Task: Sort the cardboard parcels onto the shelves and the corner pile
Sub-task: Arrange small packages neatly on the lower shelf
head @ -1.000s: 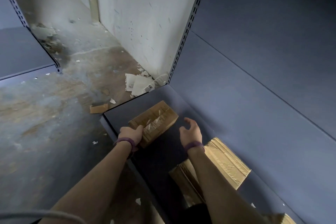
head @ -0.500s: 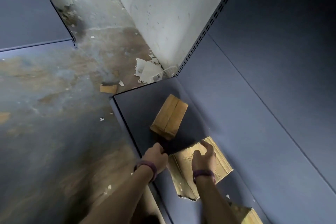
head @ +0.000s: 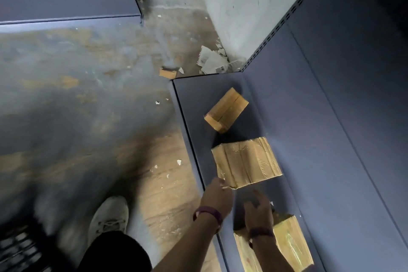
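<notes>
**Down at the low shelf, three parcels in a row**

My left hand point(head: 217, 196) sits at the front lip of the dark blue-grey shelf point(head: 198, 95), fingertips at the torn near corner of the middle parcel point(head: 246, 162). With the blur, I cannot tell whether it pinches that corner or only touches it. My right hand point(head: 258, 210) hovers just beside it, fingers loose and spread, holding nothing. Under that wrist lies the nearest parcel point(head: 287, 243). Beyond both hands, past the middle one, the small parcel point(head: 226, 110) rests near the shelf's far end. Left of my hands is stained concrete floor point(head: 88, 95). Paper scraps point(head: 215, 63) lie against the pale wall point(head: 231, 6).
</notes>
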